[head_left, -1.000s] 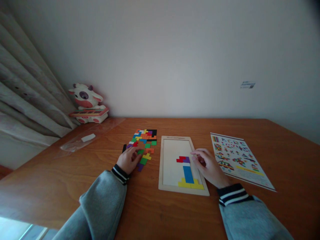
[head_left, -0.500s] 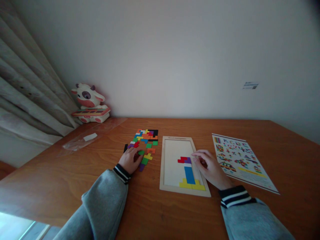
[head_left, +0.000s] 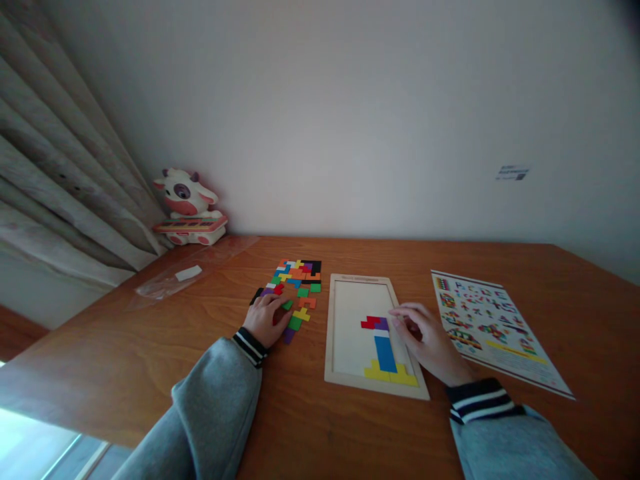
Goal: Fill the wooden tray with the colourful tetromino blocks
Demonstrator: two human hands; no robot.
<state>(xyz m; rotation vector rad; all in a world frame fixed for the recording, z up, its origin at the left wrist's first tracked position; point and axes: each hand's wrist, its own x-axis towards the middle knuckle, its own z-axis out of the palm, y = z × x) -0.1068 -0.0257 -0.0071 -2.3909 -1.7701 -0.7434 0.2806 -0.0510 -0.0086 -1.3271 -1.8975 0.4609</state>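
Observation:
My left hand [head_left: 264, 320] rests over the lower left of a group of coloured puzzle pieces. Its thumb and fingers are apart, beside a green piece [head_left: 287, 305]; part of that piece is covered by fingers. A purple piece [head_left: 289, 336] lies near the thumb. My right hand [head_left: 425, 337] hovers over the right rim of a wooden puzzle board [head_left: 328, 347], fingers loosely bent with a small gap at the tips. Those fingertips are nearest a purple piece [head_left: 381, 324]. On the board also lie red [head_left: 370, 323], white, blue [head_left: 385, 353] and yellow pieces [head_left: 379, 371].
A printed pattern sheet [head_left: 493, 327] lies right of the board. Clear plastic wrapping [head_left: 160, 285] with a white label is at the left. A cow toy keyboard [head_left: 190, 210] stands at the back left by a curtain [head_left: 65, 180]. A wall closes off the back.
The whole view has shifted slightly, so everything appears a little farther right. Both hands stay in nearly the same places. My left fingers have moved slightly over the pieces.

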